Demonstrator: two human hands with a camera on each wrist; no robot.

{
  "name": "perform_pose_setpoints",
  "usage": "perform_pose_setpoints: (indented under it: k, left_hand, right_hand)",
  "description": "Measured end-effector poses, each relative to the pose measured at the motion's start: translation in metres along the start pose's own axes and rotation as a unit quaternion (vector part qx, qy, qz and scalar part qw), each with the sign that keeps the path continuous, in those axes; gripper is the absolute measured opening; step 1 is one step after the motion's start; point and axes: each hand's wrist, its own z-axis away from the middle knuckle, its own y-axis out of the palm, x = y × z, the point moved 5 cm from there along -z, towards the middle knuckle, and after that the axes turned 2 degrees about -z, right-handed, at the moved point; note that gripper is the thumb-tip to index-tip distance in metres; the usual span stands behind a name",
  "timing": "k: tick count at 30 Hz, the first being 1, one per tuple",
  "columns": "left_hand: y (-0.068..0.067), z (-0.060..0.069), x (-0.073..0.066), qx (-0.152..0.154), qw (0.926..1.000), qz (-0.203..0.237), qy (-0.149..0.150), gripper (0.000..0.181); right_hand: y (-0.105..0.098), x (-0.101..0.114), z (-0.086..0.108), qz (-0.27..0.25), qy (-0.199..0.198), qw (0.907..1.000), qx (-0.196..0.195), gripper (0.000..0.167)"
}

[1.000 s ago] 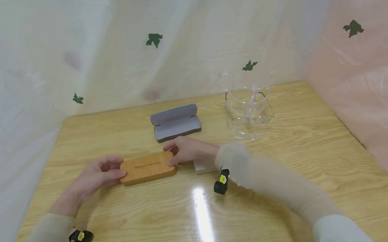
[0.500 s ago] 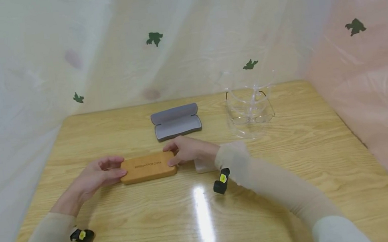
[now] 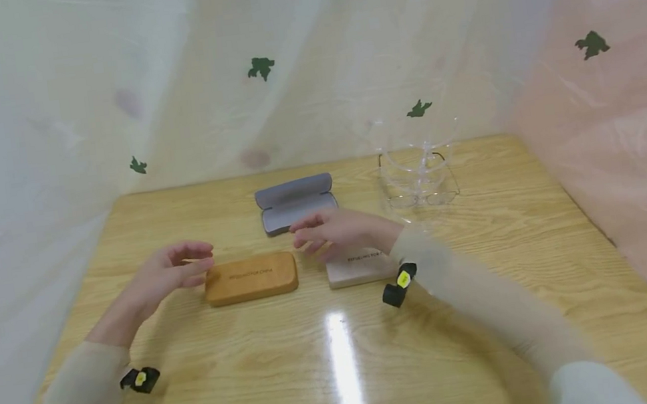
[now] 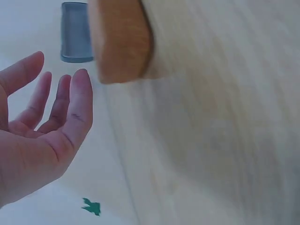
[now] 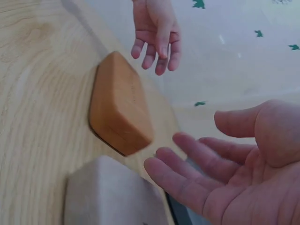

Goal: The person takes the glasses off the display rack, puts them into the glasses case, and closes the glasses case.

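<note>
A closed orange glasses case (image 3: 251, 285) with dark lettering lies on the table. My left hand (image 3: 168, 276) hovers just off its left end, fingers loosely bent and holding nothing. In the right wrist view, a space shows between that case (image 5: 123, 105) and the left fingertips. My right hand (image 3: 344, 232) is raised over a pale glasses case (image 3: 356, 271), partly covering it, with its fingers extended and nothing between them. Behind the right fingers stands an open grey glasses case (image 3: 292, 194), its lining showing.
At the back right, a clear stand (image 3: 428, 165) carries wire-framed glasses (image 3: 440, 198); its see-through parts are hard to make out. A pale curtain (image 3: 310, 96) with green leaf shapes hangs around the wooden table (image 3: 259, 371).
Both hands have let go of the orange case and lifted off it. The right hand has moved to the right and away from me, uncovering more of the pale case. The orange case stays in place.
</note>
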Motion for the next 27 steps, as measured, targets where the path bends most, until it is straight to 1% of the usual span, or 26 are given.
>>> perform_pose_setpoints:
  k: [4, 7, 9, 11, 14, 17, 19, 21, 24, 26, 27]
  left_hand:
    - [0.009, -0.009, -0.02, 0.007, 0.9996, -0.021, 0.017, 0.059]
    - [0.02, -0.02, -0.034, 0.017, 0.9991, -0.017, 0.034, 0.06]
    - [0.031, -0.028, -0.044, 0.024, 0.9984, -0.011, 0.05, 0.059]
    - [0.042, -0.038, -0.054, 0.029, 0.9973, -0.004, 0.067, 0.057]
    - [0.062, -0.055, -0.07, 0.03, 0.9958, 0.0, 0.086, 0.053]
    - [0.083, -0.072, -0.085, 0.027, 0.9948, 0.0, 0.098, 0.052]
    - [0.097, -0.084, -0.094, 0.032, 0.994, 0.007, 0.104, 0.051]
    - [0.112, -0.095, -0.102, 0.038, 0.9935, 0.015, 0.106, 0.052]
    - [0.135, -0.114, -0.109, 0.057, 0.9923, 0.047, 0.1, 0.054]
    - [0.15, -0.126, -0.112, 0.066, 0.9908, 0.079, 0.088, 0.056]
    - [0.158, -0.132, -0.112, 0.069, 0.9898, 0.096, 0.079, 0.057]
  right_hand:
    - [-0.019, 0.003, 0.022, 0.027, -0.041, 0.9988, -0.002, 0.056]
    - [-0.036, 0.002, 0.042, 0.049, -0.07, 0.9961, -0.021, 0.054]
    - [-0.048, -0.001, 0.056, 0.054, -0.085, 0.9939, -0.045, 0.05]
    - [-0.062, -0.005, 0.071, 0.056, -0.098, 0.9904, -0.079, 0.047]
    - [-0.085, -0.012, 0.094, 0.056, -0.124, 0.9817, -0.134, 0.043]
    - [-0.11, -0.022, 0.119, 0.064, -0.147, 0.9684, -0.19, 0.039]
    - [-0.128, -0.029, 0.134, 0.069, -0.161, 0.956, -0.235, 0.035]
    - [-0.145, -0.039, 0.15, 0.059, -0.165, 0.9426, -0.284, 0.031]
    - [-0.168, -0.055, 0.17, 0.03, -0.167, 0.9175, -0.359, 0.026]
    - [-0.179, -0.068, 0.182, 0.019, -0.164, 0.9022, -0.398, 0.023]
    - [-0.184, -0.074, 0.186, 0.016, -0.162, 0.8962, -0.413, 0.022]
